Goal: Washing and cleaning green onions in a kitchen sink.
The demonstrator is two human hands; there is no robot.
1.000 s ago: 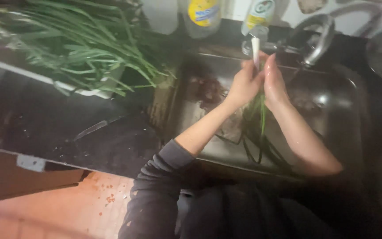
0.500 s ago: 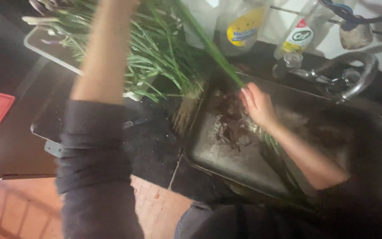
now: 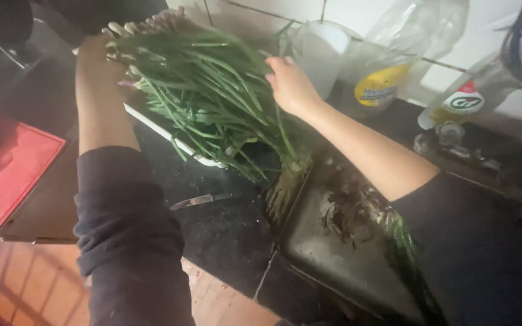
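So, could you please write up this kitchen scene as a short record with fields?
setting: dark countertop beside a metal sink
left hand: at the white bulb end of the green onions
right hand: resting on the leafy side of the pile
tray: white tray under the onions
knife: small knife lying on the counter
sink contents: roots and trimmings
left edge: red cutting board
back wall: dish soap bottles, white tiles

1. The left hand (image 3: 95,60) is mostly buried behind the green onions (image 3: 206,96), so its fingers cannot be made out.
2. The sink (image 3: 357,265) runs off the bottom edge (its right part hidden under the right sleeve).
3. The red board (image 3: 7,175) is cut by the left edge.
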